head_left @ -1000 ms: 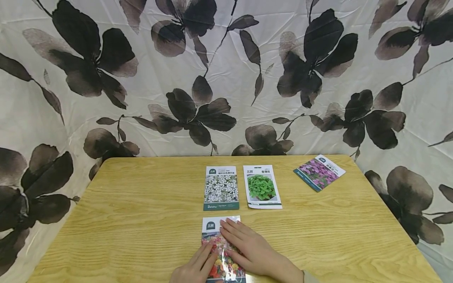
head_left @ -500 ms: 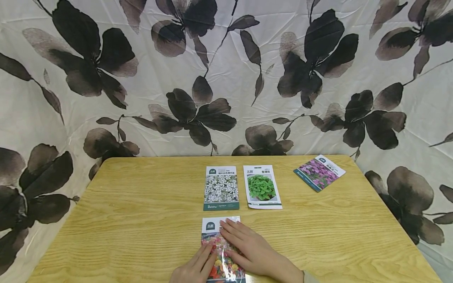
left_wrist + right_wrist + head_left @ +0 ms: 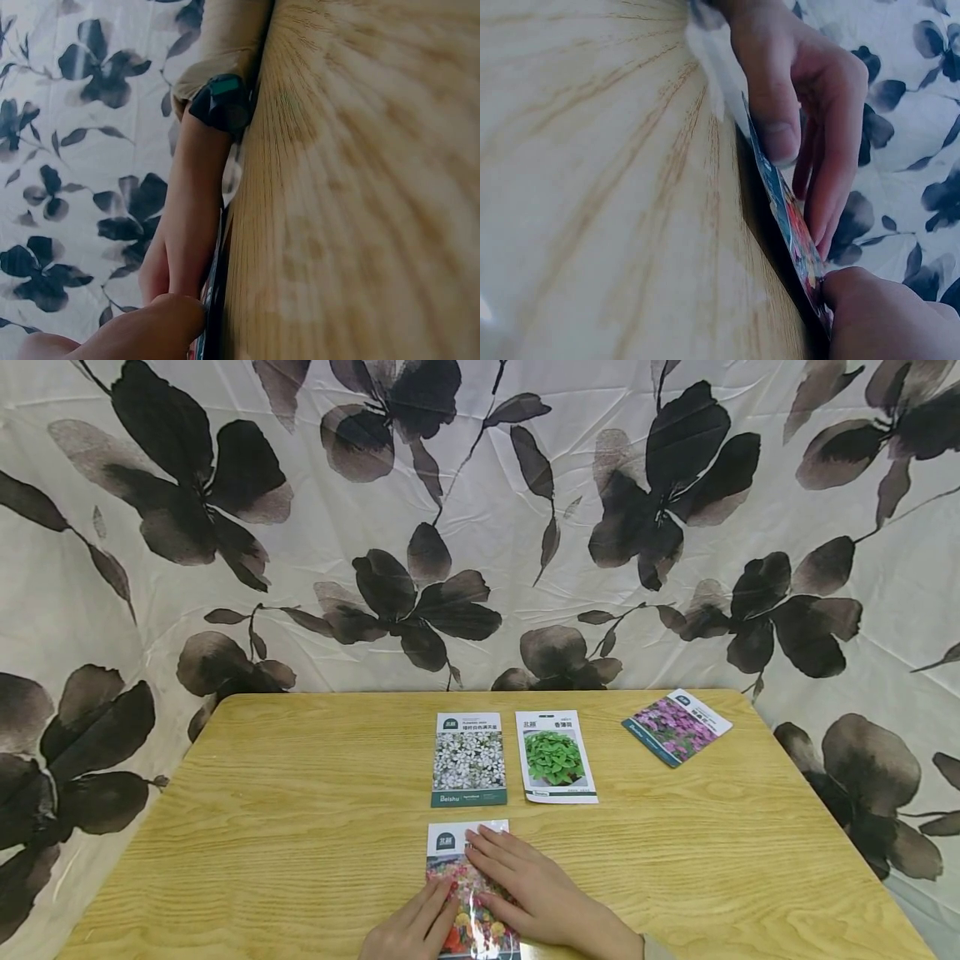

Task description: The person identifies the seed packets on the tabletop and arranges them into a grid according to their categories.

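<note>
A seed packet (image 3: pixel 476 927) with a multicoloured flower photo lies at the front middle of the table in the head view. My left hand (image 3: pixel 411 922) rests its fingers on the packet's left side, the thumb on its lower face in the right wrist view. Spread across the right side is my right hand (image 3: pixel 528 892), fingers extended and hiding part of the print. Farther back lie a white-flower seed packet (image 3: pixel 469 760) and, to its right, a green-leaf seed packet (image 3: pixel 555 756). In the right wrist view a dark gap shows under the flower packet's edge.
A purple-flower seed packet (image 3: pixel 677 727) lies askew near the back right corner of the wooden table (image 3: pixel 247 827). Behind the table hangs a white cloth (image 3: pixel 300 552) with dark flowers. The right forearm wears a dark wrist device (image 3: pixel 221 103).
The flower packet has slid very slightly toward the front edge beneath both hands. The left fingertips have drawn a little nearer to me; the other packets lie as before.
</note>
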Action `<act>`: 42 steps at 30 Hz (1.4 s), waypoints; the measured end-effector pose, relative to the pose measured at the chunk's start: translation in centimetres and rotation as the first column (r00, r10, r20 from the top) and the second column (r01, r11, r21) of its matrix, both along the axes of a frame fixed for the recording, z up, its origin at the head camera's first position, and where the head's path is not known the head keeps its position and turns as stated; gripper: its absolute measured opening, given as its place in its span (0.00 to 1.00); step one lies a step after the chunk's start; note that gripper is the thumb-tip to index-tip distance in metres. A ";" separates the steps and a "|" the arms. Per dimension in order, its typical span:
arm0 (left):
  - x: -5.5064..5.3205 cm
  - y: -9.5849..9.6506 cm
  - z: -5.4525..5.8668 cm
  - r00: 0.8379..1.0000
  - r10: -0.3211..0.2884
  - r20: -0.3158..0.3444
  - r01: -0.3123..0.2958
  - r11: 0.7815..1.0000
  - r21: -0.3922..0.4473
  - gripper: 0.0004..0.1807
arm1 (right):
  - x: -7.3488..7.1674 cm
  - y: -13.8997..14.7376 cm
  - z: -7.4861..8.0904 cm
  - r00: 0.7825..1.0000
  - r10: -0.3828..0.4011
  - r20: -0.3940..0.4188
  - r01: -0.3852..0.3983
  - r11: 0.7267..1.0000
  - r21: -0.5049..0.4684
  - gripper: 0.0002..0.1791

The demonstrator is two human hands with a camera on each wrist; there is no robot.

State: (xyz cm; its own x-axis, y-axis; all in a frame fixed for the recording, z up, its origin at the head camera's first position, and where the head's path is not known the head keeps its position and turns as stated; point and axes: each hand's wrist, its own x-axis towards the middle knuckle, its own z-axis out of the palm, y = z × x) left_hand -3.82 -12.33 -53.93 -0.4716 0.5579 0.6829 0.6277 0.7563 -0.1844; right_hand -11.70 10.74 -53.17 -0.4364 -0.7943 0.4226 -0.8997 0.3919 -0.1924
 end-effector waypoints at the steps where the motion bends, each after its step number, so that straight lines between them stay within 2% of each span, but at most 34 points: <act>1: 0.0 0.0 0.0 1.000 0.000 0.003 0.000 1.000 0.001 0.44 | 0.0 0.0 0.0 1.000 0.003 -0.014 -0.003 1.000 -0.004 0.30; 6: 0.2 0.1 0.2 1.000 -0.001 0.008 0.001 1.000 0.016 0.41 | 0.0 0.0 -0.1 0.999 0.010 -0.038 -0.011 1.000 -0.024 0.30; 13: 0.0 0.3 0.0 1.000 -0.020 -0.008 0.020 0.999 0.038 0.38 | 0.0 0.1 -0.2 1.000 0.006 -0.008 -0.006 0.999 -0.035 0.31; 18: -0.2 0.4 0.0 0.998 -0.036 -0.046 0.039 0.997 0.061 0.34 | 0.0 0.2 0.0 1.000 0.004 0.007 -0.003 0.999 -0.049 0.30; 22: -0.1 0.6 0.2 0.997 -0.054 -0.052 0.057 0.996 0.068 0.31 | -0.2 0.0 0.3 0.998 0.035 -0.055 -0.042 0.990 -0.132 0.27; 25: -0.1 1.0 0.7 0.997 -0.062 -0.042 0.065 0.996 0.067 0.30 | -0.5 -0.1 0.7 0.985 0.073 -0.156 -0.113 0.957 -0.268 0.22; 28: -0.2 1.6 1.6 0.998 -0.064 -0.029 0.066 0.996 0.065 0.28 | -1.0 -0.1 1.2 0.958 0.083 -0.274 -0.194 0.893 -0.406 0.16; 31: -0.5 2.2 2.6 0.998 -0.066 -0.016 0.067 0.996 0.058 0.27 | -1.3 0.0 1.7 0.943 0.065 -0.328 -0.229 0.841 -0.490 0.13; 37: -1.6 3.6 4.4 0.996 -0.091 -0.012 0.091 0.996 0.023 0.28 | -2.2 0.7 2.9 0.948 -0.003 -0.317 -0.187 0.803 -0.566 0.12; 42: -2.7 4.8 6.0 0.988 -0.125 0.095 0.122 0.992 0.029 0.25 | -3.5 2.0 3.9 0.954 -0.066 -0.292 -0.134 0.777 -0.615 0.13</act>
State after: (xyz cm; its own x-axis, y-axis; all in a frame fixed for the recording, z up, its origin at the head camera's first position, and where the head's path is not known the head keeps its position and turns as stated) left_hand -6.48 -7.57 -47.96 -0.4641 0.6003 0.6513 0.7305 0.6752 -0.1018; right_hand -15.21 12.77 -49.27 -0.1967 -0.3240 0.9254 -0.9624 0.2440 -0.1192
